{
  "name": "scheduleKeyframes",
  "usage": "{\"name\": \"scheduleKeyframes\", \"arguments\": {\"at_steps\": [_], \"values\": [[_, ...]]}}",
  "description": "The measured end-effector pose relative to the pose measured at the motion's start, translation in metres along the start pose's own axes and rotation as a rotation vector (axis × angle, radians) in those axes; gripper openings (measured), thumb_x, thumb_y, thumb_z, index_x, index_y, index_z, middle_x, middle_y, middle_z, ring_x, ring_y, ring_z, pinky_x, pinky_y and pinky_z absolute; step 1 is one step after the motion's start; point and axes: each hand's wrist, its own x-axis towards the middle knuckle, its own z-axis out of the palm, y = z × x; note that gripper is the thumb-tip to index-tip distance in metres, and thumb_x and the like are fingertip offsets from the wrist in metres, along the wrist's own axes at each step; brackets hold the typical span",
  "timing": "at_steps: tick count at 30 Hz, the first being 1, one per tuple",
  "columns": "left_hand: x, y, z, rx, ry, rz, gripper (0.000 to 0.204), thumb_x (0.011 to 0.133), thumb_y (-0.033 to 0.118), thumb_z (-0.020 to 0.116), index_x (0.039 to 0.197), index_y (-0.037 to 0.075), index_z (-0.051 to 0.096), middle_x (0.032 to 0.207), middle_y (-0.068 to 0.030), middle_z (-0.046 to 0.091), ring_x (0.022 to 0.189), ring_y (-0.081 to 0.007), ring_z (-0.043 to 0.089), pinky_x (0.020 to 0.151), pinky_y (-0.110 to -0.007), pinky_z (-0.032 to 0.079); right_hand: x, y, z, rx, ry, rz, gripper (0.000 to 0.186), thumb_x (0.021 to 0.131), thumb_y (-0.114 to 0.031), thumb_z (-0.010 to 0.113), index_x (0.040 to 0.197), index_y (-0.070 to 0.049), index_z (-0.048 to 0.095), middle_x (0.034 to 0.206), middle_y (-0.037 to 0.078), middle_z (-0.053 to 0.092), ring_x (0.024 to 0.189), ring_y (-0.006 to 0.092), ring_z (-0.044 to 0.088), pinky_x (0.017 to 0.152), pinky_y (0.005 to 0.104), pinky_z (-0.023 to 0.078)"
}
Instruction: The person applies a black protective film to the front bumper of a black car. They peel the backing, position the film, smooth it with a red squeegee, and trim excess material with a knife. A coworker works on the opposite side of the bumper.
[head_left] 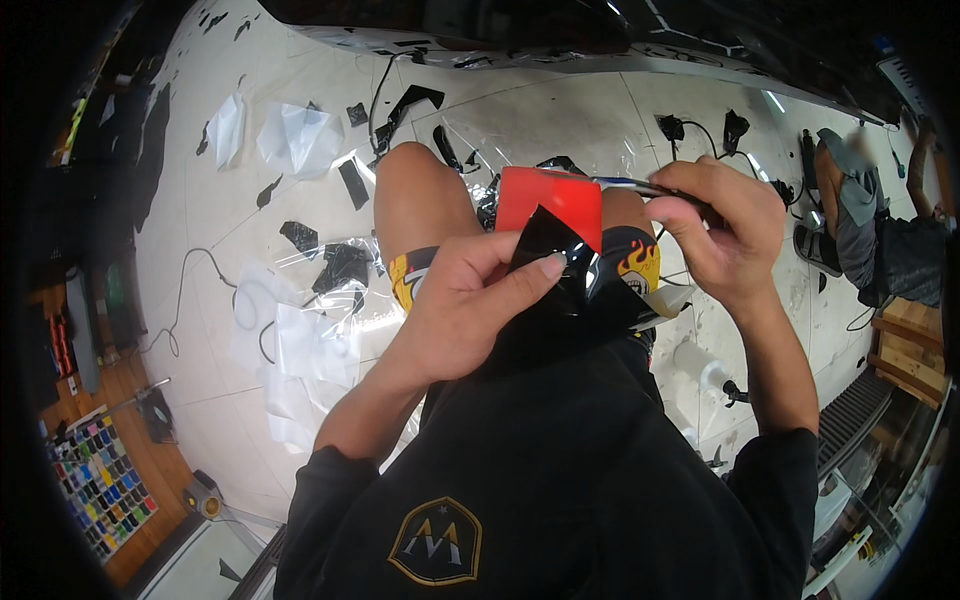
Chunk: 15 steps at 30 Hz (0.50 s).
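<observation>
My left hand (465,305) is closed on a piece of glossy black film (552,250), its thumb pressed flat on the shiny face. Behind the film a flat red squeegee card (548,192) shows, its lower part covered. The fingers of my left hand behind the film are hidden. In my right hand (728,228) is a slim dark knife (655,188), pinched between thumb and fingers. Its thin tip points left and meets the upper right corner of the red card. Both hands are above my lap.
Black film scraps (340,268) and crumpled white backing sheets (300,138) litter the tiled floor. A dark glossy vehicle panel (480,25) spans the far side. Cables (377,95) run across the tiles. A white roll (700,365) lies near my right leg; another person (850,195) sits at far right.
</observation>
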Motion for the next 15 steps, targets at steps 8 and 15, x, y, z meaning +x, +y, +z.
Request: {"name": "scheduleKeyframes", "arguments": {"at_steps": [8, 15], "values": [[0.009, -0.002, -0.002, 0.055, 0.078, 0.050, 0.020, 0.102, 0.016, 0.062, 0.103, -0.002, 0.070, 0.089, 0.0042, 0.065, 0.082, -0.0020, 0.054, 0.073, -0.021, 0.044, -0.009, -0.033, 0.018, 0.706, 0.062, 0.610, 0.032, 0.089, -0.007, 0.073, 0.117, 0.004, 0.065, 0.093, 0.004, 0.069, 0.080, 0.0072, 0.062, 0.074, 0.0208, 0.048], [0.016, -0.010, 0.002, 0.199, 0.041, 0.054, 0.027, 0.101, 0.024, 0.065, 0.110, -0.001, 0.070, 0.095, -0.0005, 0.068, 0.084, -0.0050, 0.060, 0.072, -0.021, 0.050, -0.005, -0.030, 0.030, 0.598, -0.130, 0.696, 0.013, 0.086, -0.009, 0.076, 0.092, 0.001, 0.071, 0.074, -0.002, 0.063, 0.068, 0.0028, 0.050, 0.059, 0.0227, 0.040]]}}
